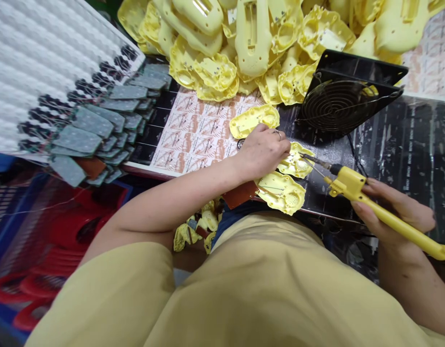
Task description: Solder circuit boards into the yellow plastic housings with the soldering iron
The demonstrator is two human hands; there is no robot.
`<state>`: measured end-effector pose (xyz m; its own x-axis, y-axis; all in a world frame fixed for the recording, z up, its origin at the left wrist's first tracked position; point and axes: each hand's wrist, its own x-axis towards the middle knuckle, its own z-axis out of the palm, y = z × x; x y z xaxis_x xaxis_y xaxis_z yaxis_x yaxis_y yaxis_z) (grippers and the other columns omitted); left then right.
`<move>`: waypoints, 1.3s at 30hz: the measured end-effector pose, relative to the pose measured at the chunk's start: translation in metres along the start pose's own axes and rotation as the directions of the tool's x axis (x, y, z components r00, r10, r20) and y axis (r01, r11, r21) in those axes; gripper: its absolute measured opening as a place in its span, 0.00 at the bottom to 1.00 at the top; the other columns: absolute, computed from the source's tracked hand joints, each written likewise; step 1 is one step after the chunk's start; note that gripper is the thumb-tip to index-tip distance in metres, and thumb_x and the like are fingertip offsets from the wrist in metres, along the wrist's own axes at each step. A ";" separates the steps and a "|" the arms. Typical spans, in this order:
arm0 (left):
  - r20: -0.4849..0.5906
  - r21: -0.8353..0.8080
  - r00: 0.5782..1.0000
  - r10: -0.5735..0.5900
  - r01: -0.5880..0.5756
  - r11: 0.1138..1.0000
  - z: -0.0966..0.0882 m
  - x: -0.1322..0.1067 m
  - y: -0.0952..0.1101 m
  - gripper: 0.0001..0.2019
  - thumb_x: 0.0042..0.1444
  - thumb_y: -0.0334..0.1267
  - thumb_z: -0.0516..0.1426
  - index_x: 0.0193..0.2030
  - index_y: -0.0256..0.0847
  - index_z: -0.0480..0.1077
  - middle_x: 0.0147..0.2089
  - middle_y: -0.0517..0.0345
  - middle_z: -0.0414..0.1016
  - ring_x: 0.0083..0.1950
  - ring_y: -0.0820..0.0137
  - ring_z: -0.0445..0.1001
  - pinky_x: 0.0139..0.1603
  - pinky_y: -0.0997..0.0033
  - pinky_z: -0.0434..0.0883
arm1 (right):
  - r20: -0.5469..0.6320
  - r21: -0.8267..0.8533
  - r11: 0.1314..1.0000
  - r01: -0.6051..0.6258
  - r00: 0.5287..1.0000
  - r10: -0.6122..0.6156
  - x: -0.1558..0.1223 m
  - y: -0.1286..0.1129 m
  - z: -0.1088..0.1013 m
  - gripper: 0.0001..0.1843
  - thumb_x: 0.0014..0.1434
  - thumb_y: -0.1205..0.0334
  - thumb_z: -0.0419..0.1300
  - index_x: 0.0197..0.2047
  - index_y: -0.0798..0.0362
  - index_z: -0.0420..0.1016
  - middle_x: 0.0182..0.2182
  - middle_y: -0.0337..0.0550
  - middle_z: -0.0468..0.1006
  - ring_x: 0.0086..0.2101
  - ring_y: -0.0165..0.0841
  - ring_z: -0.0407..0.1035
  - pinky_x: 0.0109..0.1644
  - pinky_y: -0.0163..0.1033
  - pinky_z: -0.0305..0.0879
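My right hand [398, 207] grips a yellow soldering gun [352, 185] by its handle. The gun's tip, with a thin feed tube beside it, reaches a yellow plastic half-shell [298, 166]. My left hand [264, 150] is closed over that shell's left side, fingertips bent down near the tip; what they pinch is hidden. Nearer my body lies another half-shell [283, 193] with a thin dark wire inside. A brown circuit board [240, 194] sits at the table edge under my left forearm. Just beyond my left hand rests a third half-shell [253, 120].
Yellow shells [253, 43] are heaped at the back. A black fan [338, 103] stands right of them. At left, green-grey circuit boards [88, 137] with black wired parts lie on a white ridged tray [56, 58]. Red plastic parts [63, 231] fill a crate below.
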<state>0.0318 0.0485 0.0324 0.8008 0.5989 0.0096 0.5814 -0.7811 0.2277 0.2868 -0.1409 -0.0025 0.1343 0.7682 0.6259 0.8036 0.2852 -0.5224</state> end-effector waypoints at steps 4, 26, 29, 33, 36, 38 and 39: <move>-0.066 -0.075 0.998 -0.011 0.006 0.997 -0.003 -0.006 -0.002 0.13 0.70 0.36 0.53 0.40 0.43 0.80 0.47 0.52 0.83 0.52 0.59 0.76 0.66 0.50 0.63 | -0.078 0.124 0.991 0.059 0.996 -0.049 -0.001 -0.007 0.000 0.16 0.51 0.63 0.77 0.43 0.46 0.84 0.33 0.38 0.87 0.27 0.37 0.81 0.27 0.38 0.80; 0.070 -0.222 0.995 -0.066 0.080 0.972 -0.002 0.002 -0.004 0.08 0.56 0.35 0.59 0.34 0.42 0.81 0.36 0.56 0.82 0.46 0.61 0.77 0.59 0.52 0.67 | 0.158 0.122 0.953 0.277 0.943 -0.294 0.012 -0.011 0.008 0.11 0.56 0.62 0.76 0.40 0.45 0.79 0.32 0.34 0.86 0.28 0.34 0.82 0.26 0.33 0.78; 0.079 -0.214 0.994 -0.078 0.093 0.972 -0.003 0.003 -0.003 0.07 0.56 0.34 0.59 0.34 0.42 0.81 0.36 0.56 0.82 0.46 0.61 0.77 0.59 0.52 0.67 | 0.206 0.133 0.940 0.313 0.919 -0.335 0.016 -0.012 0.004 0.12 0.56 0.62 0.76 0.41 0.44 0.79 0.33 0.34 0.86 0.29 0.34 0.82 0.27 0.33 0.78; 0.135 -0.195 0.985 -0.111 0.136 0.971 -0.007 0.005 0.000 0.07 0.56 0.34 0.60 0.35 0.41 0.82 0.38 0.54 0.82 0.47 0.58 0.78 0.60 0.50 0.67 | 0.193 0.118 0.959 0.256 0.942 -0.275 0.009 -0.004 -0.003 0.04 0.64 0.59 0.69 0.41 0.46 0.79 0.33 0.38 0.86 0.31 0.32 0.82 0.31 0.32 0.79; 0.139 -0.195 0.984 -0.109 0.135 0.971 -0.008 0.005 0.001 0.08 0.56 0.33 0.59 0.35 0.41 0.82 0.38 0.54 0.82 0.47 0.58 0.78 0.60 0.50 0.68 | 0.196 0.098 0.970 0.223 0.951 -0.239 0.002 0.003 -0.005 0.05 0.67 0.57 0.65 0.40 0.47 0.80 0.34 0.40 0.86 0.32 0.32 0.82 0.32 0.31 0.79; 0.133 -0.201 0.986 -0.098 0.124 0.972 -0.008 0.005 0.001 0.08 0.56 0.32 0.59 0.35 0.41 0.82 0.37 0.55 0.82 0.46 0.58 0.79 0.59 0.51 0.68 | 0.206 0.088 0.978 0.189 0.957 -0.204 0.000 0.005 -0.004 0.06 0.65 0.55 0.67 0.38 0.47 0.81 0.33 0.40 0.86 0.30 0.32 0.82 0.31 0.31 0.79; 0.131 -0.204 0.987 -0.095 0.121 0.972 -0.008 0.005 0.000 0.08 0.56 0.32 0.59 0.35 0.41 0.82 0.37 0.55 0.82 0.46 0.58 0.79 0.59 0.51 0.68 | 0.219 0.068 0.991 0.113 0.968 -0.125 -0.001 0.004 -0.004 0.08 0.63 0.53 0.68 0.36 0.46 0.81 0.32 0.40 0.86 0.29 0.32 0.81 0.30 0.32 0.79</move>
<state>0.0349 0.0528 0.0402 0.7539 0.6419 -0.1399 0.6322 -0.6508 0.4206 0.2921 -0.1421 -0.0030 -0.0977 0.8334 0.5440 0.7726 0.4081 -0.4864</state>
